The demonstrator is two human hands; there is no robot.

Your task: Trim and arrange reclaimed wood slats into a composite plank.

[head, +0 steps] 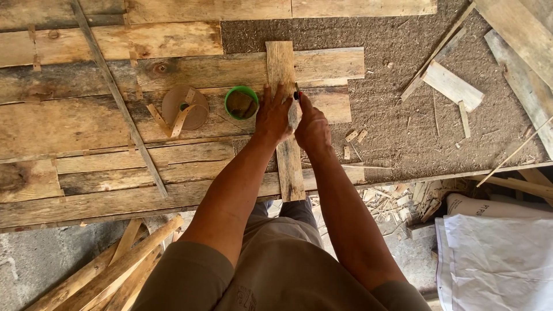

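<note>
Head view: my left hand [272, 118] presses the upright plank [286, 115] flat to steady it; right hand [311, 128] clenches a dark marker [297, 95] against it.

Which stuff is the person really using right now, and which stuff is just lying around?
In use:
- left hand, pressing on the narrow upright plank
- right hand, holding a small dark-tipped tool at that plank's edge

Lying about:
- green cup
- brown tape roll
- loose offcuts on the sawdust
- sticks on the floor
- white sack
</note>
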